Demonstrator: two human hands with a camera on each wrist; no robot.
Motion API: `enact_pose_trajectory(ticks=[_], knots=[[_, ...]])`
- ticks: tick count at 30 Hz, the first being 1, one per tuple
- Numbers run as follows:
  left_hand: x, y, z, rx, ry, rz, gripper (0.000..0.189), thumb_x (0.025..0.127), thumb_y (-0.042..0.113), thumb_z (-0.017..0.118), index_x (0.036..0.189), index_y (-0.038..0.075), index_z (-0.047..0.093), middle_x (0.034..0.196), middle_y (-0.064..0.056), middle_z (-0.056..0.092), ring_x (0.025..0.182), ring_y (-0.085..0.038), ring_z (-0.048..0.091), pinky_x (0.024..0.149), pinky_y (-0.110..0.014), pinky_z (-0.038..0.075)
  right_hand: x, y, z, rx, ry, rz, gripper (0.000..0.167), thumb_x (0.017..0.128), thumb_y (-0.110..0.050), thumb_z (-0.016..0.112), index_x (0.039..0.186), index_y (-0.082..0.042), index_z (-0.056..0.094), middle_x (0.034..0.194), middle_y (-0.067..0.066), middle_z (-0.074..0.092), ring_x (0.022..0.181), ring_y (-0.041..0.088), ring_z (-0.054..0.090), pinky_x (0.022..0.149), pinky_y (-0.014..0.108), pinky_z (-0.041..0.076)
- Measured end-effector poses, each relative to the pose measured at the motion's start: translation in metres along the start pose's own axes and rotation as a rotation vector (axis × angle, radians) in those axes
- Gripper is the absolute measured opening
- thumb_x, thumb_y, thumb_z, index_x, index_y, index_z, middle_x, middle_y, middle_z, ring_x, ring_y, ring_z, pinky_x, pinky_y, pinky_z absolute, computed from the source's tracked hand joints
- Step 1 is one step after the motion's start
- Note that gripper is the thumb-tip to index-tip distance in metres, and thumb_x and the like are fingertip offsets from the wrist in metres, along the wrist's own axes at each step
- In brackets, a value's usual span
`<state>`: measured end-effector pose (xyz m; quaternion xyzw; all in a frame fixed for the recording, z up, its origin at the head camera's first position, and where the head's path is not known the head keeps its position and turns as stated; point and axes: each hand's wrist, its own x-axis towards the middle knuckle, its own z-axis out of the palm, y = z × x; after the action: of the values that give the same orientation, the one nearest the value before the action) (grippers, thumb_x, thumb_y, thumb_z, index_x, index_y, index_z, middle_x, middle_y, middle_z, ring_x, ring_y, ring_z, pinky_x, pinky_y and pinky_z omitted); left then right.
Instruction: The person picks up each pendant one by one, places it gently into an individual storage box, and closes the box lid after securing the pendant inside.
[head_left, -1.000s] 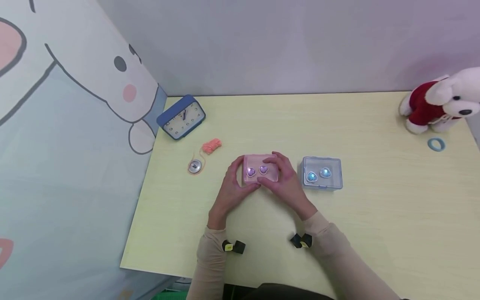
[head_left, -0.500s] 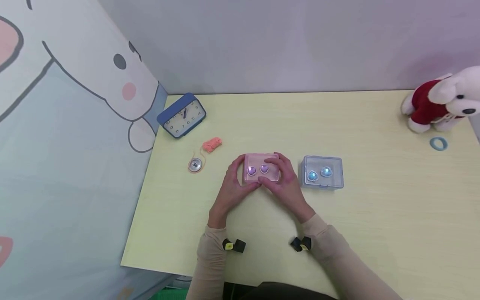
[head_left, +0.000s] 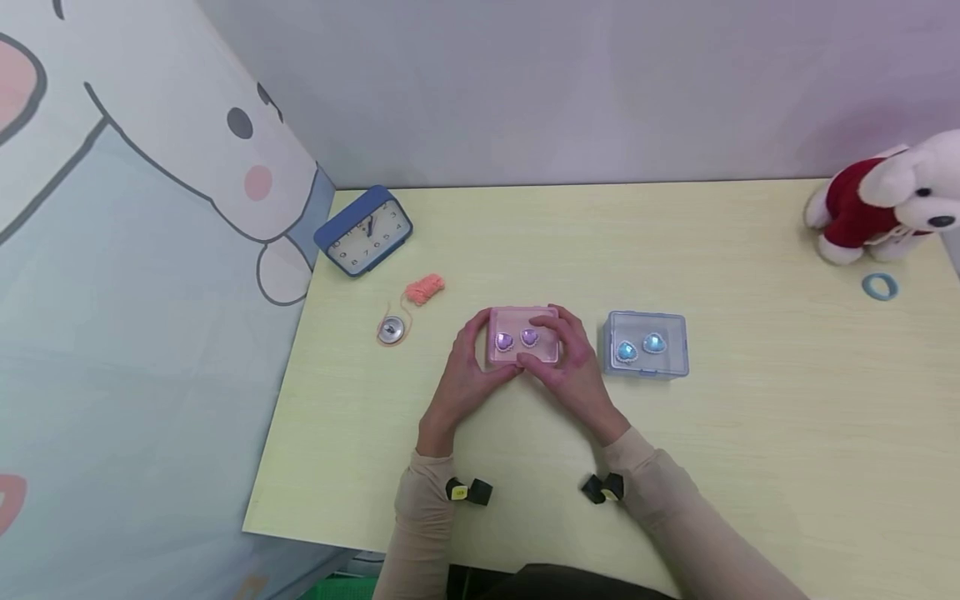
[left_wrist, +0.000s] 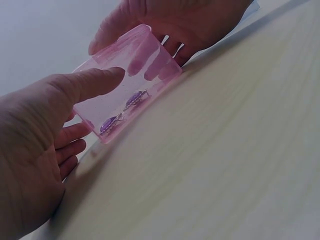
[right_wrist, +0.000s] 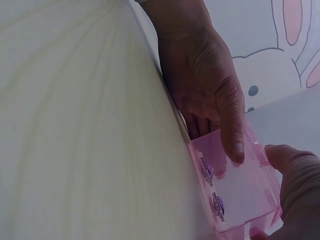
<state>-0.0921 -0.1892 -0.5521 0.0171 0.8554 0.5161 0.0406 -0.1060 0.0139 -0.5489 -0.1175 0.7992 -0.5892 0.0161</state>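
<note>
A small see-through pink box [head_left: 510, 319] stands on the table between both hands. Through it two purple heart-shaped gems [head_left: 504, 342] with beaded rims show; in the left wrist view the gems [left_wrist: 136, 99] lie along the bottom. My left hand [head_left: 465, 385] grips the box's left side, thumb across the near wall and fingers around the far side. My right hand [head_left: 576, 371] grips the right side, its index finger bent over the top and its thumb at the near edge. In the right wrist view both thumbs are on the pink box [right_wrist: 245, 195]. Whether its lid is latched is unclear.
Just right of the right hand stands a clear bluish box [head_left: 671, 360] with two blue heart gems [head_left: 654, 343]. Back left are a blue clock [head_left: 363, 233], coral yarn [head_left: 424, 289] and a silver round piece [head_left: 391, 330]. A plush dog [head_left: 862, 208] and blue ring [head_left: 880, 287] lie far right.
Both hands keep their hold on the pink box in the same place. The whole head view has shifted very slightly; nothing on the table has visibly moved.
</note>
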Motion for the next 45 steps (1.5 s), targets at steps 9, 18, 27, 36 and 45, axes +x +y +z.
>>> enact_pose_trajectory(ticks=[9, 18, 27, 36, 45], knots=[[0.000, -0.001, -0.002, -0.001, -0.007, 0.007, 0.097, 0.085, 0.036, 0.090, 0.164, 0.024, 0.034, 0.165, -0.001, 0.041, 0.154, -0.025, 0.035, 0.125, -0.055, 0.029, 0.000, 0.003, 0.003, 0.015, 0.014, -0.008, 0.056, 0.086, -0.014, 0.088, 0.136, -0.014, 0.062, 0.162, 0.017, 0.038, 0.148, 0.042, 0.041, 0.122, 0.061, 0.031], [-0.002, -0.005, -0.003, -0.006, -0.004, 0.007, 0.096, 0.085, 0.035, 0.090, 0.163, 0.023, 0.035, 0.164, -0.002, 0.042, 0.153, -0.025, 0.037, 0.125, -0.054, 0.030, -0.001, 0.002, 0.006, -0.010, 0.010, -0.002, 0.055, 0.086, -0.016, 0.088, 0.135, -0.014, 0.063, 0.162, 0.017, 0.038, 0.147, 0.042, 0.042, 0.121, 0.061, 0.034], [0.000, -0.006, -0.005, -0.001, -0.002, -0.009, 0.097, 0.085, 0.043, 0.088, 0.164, 0.027, 0.033, 0.164, 0.001, 0.041, 0.153, -0.026, 0.036, 0.125, -0.057, 0.030, 0.000, -0.024, -0.003, -0.075, -0.019, 0.007, 0.054, 0.090, -0.021, 0.084, 0.137, -0.011, 0.060, 0.169, 0.016, 0.030, 0.149, 0.044, 0.040, 0.121, 0.063, 0.034], [0.004, -0.010, -0.005, 0.030, -0.013, -0.021, 0.099, 0.086, 0.039, 0.087, 0.165, 0.024, 0.031, 0.166, -0.002, 0.039, 0.155, -0.028, 0.034, 0.124, -0.057, 0.030, -0.011, -0.043, -0.056, -0.087, 0.166, -0.246, 0.042, 0.089, 0.001, 0.080, 0.130, 0.002, 0.068, 0.138, 0.018, 0.067, 0.134, 0.028, 0.059, 0.117, 0.036, 0.042], [0.002, -0.013, -0.008, 0.074, 0.009, -0.020, 0.100, 0.086, 0.041, 0.086, 0.166, 0.023, 0.029, 0.166, -0.006, 0.038, 0.155, -0.030, 0.033, 0.124, -0.057, 0.031, -0.032, -0.013, -0.124, -0.219, 0.425, -0.147, 0.039, 0.086, 0.009, 0.078, 0.124, 0.006, 0.071, 0.121, 0.026, 0.072, 0.118, 0.006, 0.062, 0.104, 0.017, 0.041]])
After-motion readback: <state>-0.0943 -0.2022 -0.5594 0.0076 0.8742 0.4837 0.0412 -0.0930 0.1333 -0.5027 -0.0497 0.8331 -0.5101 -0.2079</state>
